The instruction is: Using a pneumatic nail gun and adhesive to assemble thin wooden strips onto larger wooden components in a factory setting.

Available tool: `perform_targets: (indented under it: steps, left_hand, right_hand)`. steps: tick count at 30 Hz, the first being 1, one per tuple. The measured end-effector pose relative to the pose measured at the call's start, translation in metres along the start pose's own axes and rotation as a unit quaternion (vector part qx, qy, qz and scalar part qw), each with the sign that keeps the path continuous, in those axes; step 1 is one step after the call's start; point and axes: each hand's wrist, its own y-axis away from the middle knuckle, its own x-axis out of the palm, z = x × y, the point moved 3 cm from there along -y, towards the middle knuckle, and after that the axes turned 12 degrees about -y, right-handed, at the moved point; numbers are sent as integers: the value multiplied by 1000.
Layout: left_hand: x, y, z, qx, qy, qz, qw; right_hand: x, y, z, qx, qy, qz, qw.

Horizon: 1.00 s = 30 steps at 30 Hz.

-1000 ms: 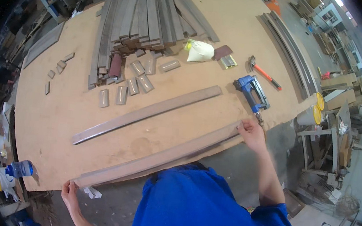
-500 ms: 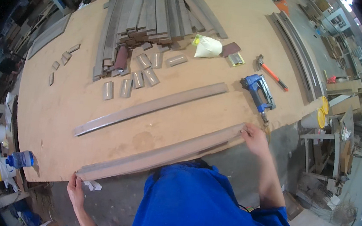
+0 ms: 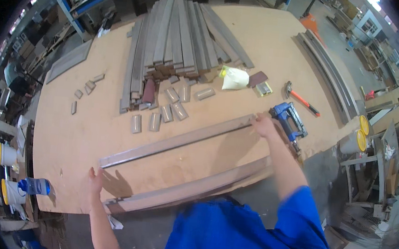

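Note:
Two long grey-brown wooden strips lie roughly parallel before me on the tabletop. My right hand is at the right end of the farther wooden strip, its fingers closed about that end. Just off the same strip's left end is my left hand, thumb and fingers a little apart, holding nothing I can see. The nearer wooden strip rests along the table's front edge, partly behind my right forearm. A blue nail gun lies right beside my right hand.
Beyond the strips sit several small curved blocks and a large stack of wooden slats. A white bag, a hammer and long dark profiles lie to the right. A blue water bottle stands at the left edge.
Both hands have left the ends of the nearer strip and moved away from me to the ends of the farther one. The nearer strip stays at the table edge. The view has shifted.

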Motion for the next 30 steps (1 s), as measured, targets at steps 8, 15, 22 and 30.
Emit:
perform_targets:
  steps: [8,15,22,30]
  left_hand:
    - [13,-25,33,-87,246,61,963]
    - [-53,63,64,-93,348,34,932]
    - [-49,122,83,-60,390,-65,917]
    - [-19,138,119,39,208,-81,974]
  right_hand:
    - [-11,21,15,7,-28,-4,1000]
    - [-86,136,51,112,-372,-107,915]
    - [-84,186,24,63,-362,-133,920]
    - [-71,189,-29,51,-291,-114,949]
